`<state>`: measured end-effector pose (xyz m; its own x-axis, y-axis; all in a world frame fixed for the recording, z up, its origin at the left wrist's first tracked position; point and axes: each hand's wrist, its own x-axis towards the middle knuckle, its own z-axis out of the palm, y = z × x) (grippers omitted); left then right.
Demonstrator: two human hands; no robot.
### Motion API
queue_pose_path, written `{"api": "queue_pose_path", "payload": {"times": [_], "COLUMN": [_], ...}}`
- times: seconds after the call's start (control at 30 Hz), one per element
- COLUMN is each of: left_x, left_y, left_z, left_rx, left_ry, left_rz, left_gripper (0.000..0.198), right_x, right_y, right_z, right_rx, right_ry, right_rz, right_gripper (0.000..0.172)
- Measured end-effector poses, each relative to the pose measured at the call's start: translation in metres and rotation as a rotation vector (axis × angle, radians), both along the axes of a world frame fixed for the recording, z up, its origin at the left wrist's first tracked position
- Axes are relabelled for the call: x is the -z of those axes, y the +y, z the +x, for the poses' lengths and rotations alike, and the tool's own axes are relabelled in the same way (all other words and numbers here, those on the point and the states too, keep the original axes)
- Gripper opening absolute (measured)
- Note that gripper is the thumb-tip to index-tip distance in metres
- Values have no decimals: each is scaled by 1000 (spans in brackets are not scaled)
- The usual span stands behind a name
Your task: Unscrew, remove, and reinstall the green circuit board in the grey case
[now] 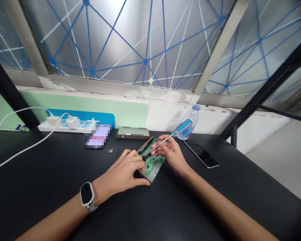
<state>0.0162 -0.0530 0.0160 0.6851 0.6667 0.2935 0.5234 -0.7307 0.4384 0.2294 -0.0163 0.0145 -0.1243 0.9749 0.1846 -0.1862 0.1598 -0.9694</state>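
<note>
Toward the tabletop's [165, 214] far edge, the green board [149, 167] is being gripped by the left hand [126, 170] while the screwdriver [182, 128] is being pinched by the right hand [173, 152], scratches possibly being risked by any slip.

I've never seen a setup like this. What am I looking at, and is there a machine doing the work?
No robot here: these are a person's two bare hands. The single picture comes from a camera worn on the head, looking forward and down. The right hand holds a slim metal screwdriver with a clear-and-blue handle, pointed down at a green circuit board in a grey metal frame. The left hand rests at the frame's near-left edge. Around them on the black tabletop are a flat, grey metal case, some tiny silver pieces, a black-screened phone with a silver edge and a clear plastic bottle with a blue cap.
</note>
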Motion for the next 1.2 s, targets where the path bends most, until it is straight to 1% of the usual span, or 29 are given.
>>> {"api": "queue_pose_path", "payload": {"times": [0.07, 0.13, 0.17, 0.23, 0.33, 0.4, 0.47, 0.5, 0.57, 0.7, 0.77, 0.8, 0.83, 0.9, 0.93, 0.97, 1.0, 1.03, 1.1, 1.2], "left_x": [-1, -4, -5, -8, -10, -11, -12, -12, -13, -14, -15, -15, -15, -15, -15, -15, -16, -16, -14, -10], "left_y": [0, 1, 0, 0, 0, 2, 4, 6, 9, 11, 10, 10, 9, 7, 6, 4, 3, 2, 0, -1], "left_z": [-2, -6, -9, -13, -16, -17, -17, -18, -18, -19, -20, -21, -21, -22, -22, -22, -21, -19, -15, -9], "left_rx": [25, 56, 64, 64, 59, 71, 90, 93, 69, -57, -100, -104, -98, -72, -62, -51, -38, -22, 18, 88], "left_ry": [18, 29, 29, 19, -4, -28, -66, -86, -123, -127, -108, -106, -120, -175, -199, -210, -208, -189, -144, -75], "left_rz": [-19, -57, -80, -124, -160, -158, -131, -111, -64, 15, 15, 4, -7, -27, -35, -41, -44, -49, -51, -50], "left_gripper": [21, 5, 7, 18, 23, 20, 8, 4, 13, 30, 35, 34, 31, 17, 18, 24, 27, 25, 16, 11], "right_x": [0, -1, -1, -1, -1, 0, 0, 0, 0, -1, -1, 0, 0, 0, 0, -1, -1, -1, -1, -1], "right_y": [0, 0, 0, 0, 1, 1, 1, 1, 0, 0, 0, 0, 0, 1, 1, 1, 1, 1, 1, 0], "right_z": [0, 0, 0, 0, 1, 1, 1, 1, 1, 1, 1, 1, 1, 1, 1, 1, 1, 1, 1, 0], "right_rx": [0, 1, 2, 1, -6, -8, -4, -1, 3, 13, 15, 13, 10, 4, 4, 5, 7, 8, 7, 2], "right_ry": [-2, 0, 0, -4, -6, -5, -5, -5, -7, -16, -16, -14, -11, -4, -2, -2, -2, -2, 3, 8], "right_rz": [0, -3, -4, -6, -5, -2, -4, -6, -11, -10, -12, -12, -12, -9, -7, -6, -6, -7, -8, -11], "right_gripper": [39, 39, 39, 40, 40, 39, 38, 38, 38, 38, 38, 38, 38, 37, 37, 38, 38, 38, 38, 38]}}
